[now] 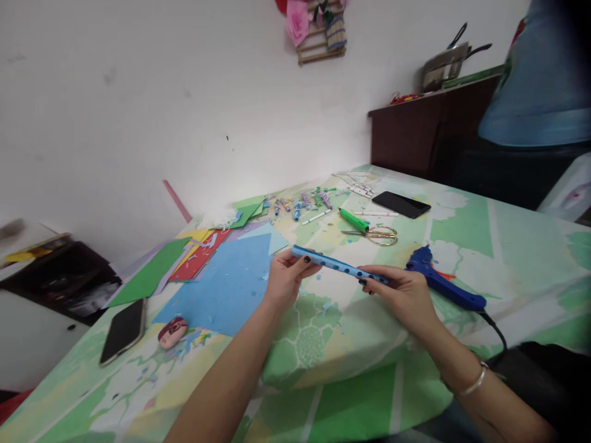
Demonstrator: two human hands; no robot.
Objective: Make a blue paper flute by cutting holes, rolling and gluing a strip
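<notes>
Between my two hands stretches a narrow folded strip of blue paper [340, 266] with dark dots along it, held just above the table's front part. My left hand [287, 277] pinches its left end between thumb and fingers. At the other end, my right hand [401, 290] grips the strip with thumb and fingertips. A blue hot glue gun [446, 286] lies right beside my right hand, its cord running off toward the front. Left of my left hand is a large sheet of blue paper [226, 277] with small scraps on it.
Gold-handled scissors [382, 235], a green marker [354, 220] and a black phone [401, 204] lie farther back. Several small rolled paper pieces [297, 211] sit near the wall. At left are coloured sheets [152, 274], another phone [123, 331] and a pink oval object [172, 333]. A person [542, 80] stands at right.
</notes>
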